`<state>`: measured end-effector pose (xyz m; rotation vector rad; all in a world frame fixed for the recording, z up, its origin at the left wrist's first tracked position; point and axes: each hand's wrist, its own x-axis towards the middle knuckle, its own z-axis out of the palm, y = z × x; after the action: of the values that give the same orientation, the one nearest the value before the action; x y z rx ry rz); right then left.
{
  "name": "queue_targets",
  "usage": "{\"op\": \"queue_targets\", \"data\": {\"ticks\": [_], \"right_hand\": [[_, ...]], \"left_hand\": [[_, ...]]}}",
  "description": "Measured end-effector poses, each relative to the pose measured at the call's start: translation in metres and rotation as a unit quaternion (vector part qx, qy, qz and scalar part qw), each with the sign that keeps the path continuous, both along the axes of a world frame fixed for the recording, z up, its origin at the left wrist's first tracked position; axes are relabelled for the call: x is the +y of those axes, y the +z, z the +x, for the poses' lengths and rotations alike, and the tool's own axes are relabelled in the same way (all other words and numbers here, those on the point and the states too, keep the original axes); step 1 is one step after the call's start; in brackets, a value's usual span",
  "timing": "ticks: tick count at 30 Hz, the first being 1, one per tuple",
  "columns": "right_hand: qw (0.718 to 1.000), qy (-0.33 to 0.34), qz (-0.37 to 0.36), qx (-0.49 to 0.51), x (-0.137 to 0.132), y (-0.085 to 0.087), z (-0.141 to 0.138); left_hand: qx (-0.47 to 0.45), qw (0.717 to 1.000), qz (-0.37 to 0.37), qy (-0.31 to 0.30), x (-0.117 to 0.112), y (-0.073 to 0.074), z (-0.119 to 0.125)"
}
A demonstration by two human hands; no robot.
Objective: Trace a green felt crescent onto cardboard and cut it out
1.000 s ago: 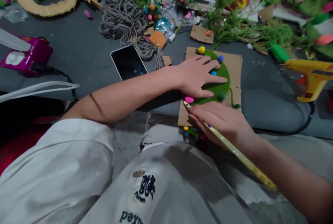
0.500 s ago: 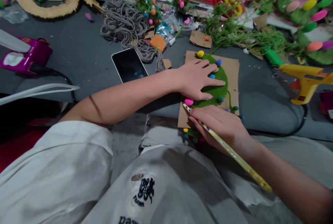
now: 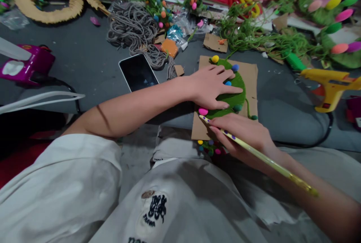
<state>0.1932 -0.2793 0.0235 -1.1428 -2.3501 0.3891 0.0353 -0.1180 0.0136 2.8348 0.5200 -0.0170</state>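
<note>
My left hand [image 3: 210, 87] lies flat with its fingers spread over a round green felt piece [image 3: 238, 91] trimmed with coloured balls. That felt piece rests on a square of brown cardboard [image 3: 251, 75], and my palm hides part of it. A slim yellow pencil [image 3: 251, 149] with purple dots is gripped in my right hand [image 3: 244, 134], which is by the cardboard's near edge. The pencil's point is on or just over the cardboard, close beside a pink ball [image 3: 203, 111] at the felt's rim; contact cannot be made out.
A phone [image 3: 138, 72] and a heap of grey cord [image 3: 132, 25] lie to the left. At the right sits a yellow glue gun [image 3: 328, 87] with a black cable. Scissors [image 3: 248, 4], green yarn [image 3: 239, 25] and a straw-coloured ring [image 3: 22, 8] are farther back.
My right hand has shifted slightly right, and the pencil's back end has swung right and up. The point has moved slightly down along the felt's rim. My left hand stays put on the felt.
</note>
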Motion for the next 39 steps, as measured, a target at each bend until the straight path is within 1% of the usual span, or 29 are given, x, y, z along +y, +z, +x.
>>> {"op": "queue_targets", "data": {"ticks": [4, 10, 14, 17, 20, 23, 25, 26, 27, 29, 30, 31, 33, 35, 39], "right_hand": [[1.000, -0.006, -0.015, 0.001, -0.002, 0.004, 0.004], [0.999, 0.010, -0.003, 0.032, 0.002, 0.009, -0.002], [1.000, 0.003, -0.006, 0.018, 0.000, 0.006, 0.004], [0.999, 0.005, 0.013, 0.045, 0.001, 0.003, 0.004], [0.998, 0.002, 0.002, 0.067, -0.001, 0.007, 0.005], [0.994, -0.041, -0.022, 0.103, -0.007, 0.018, 0.018], [0.989, -0.101, -0.009, 0.105, -0.010, 0.026, 0.034], [0.985, -0.140, 0.005, 0.098, -0.010, 0.030, 0.043], [0.978, -0.180, 0.034, 0.102, -0.007, 0.032, 0.051], [0.959, -0.250, 0.070, 0.116, 0.006, 0.035, 0.065], [0.951, -0.270, 0.072, 0.136, 0.016, 0.035, 0.070], [0.946, -0.278, 0.055, 0.158, 0.028, 0.035, 0.074], [0.942, -0.268, -0.005, 0.200, 0.054, 0.033, 0.080], [0.940, -0.260, -0.048, 0.217, 0.078, 0.031, 0.084], [0.943, -0.261, -0.080, 0.189, 0.113, 0.031, 0.086]], "left_hand": [[0.004, 1.000, 0.007, -0.002, 0.000, 0.000, 0.000], [0.005, 1.000, -0.001, 0.001, -0.001, 0.002, -0.001], [0.002, 1.000, -0.006, 0.000, 0.000, 0.001, 0.000], [-0.003, 1.000, 0.002, -0.003, 0.000, 0.000, 0.000], [0.005, 1.000, 0.012, -0.001, 0.000, 0.000, -0.001], [0.010, 1.000, 0.016, -0.003, 0.000, 0.002, -0.002], [0.006, 1.000, 0.018, -0.005, 0.000, 0.003, -0.002], [0.006, 1.000, 0.019, -0.005, -0.001, 0.003, -0.003], [0.007, 1.000, 0.020, -0.005, -0.001, 0.004, -0.003], [0.009, 1.000, 0.021, -0.007, -0.002, 0.006, -0.004], [0.006, 1.000, 0.023, -0.007, -0.003, 0.006, -0.004], [0.003, 1.000, 0.024, -0.012, -0.004, 0.007, -0.005], [-0.013, 1.000, 0.027, -0.010, -0.006, 0.008, -0.005], [-0.021, 1.000, 0.020, -0.013, -0.007, 0.009, -0.006], [-0.035, 0.999, 0.024, -0.006, -0.009, 0.009, -0.007]]}}
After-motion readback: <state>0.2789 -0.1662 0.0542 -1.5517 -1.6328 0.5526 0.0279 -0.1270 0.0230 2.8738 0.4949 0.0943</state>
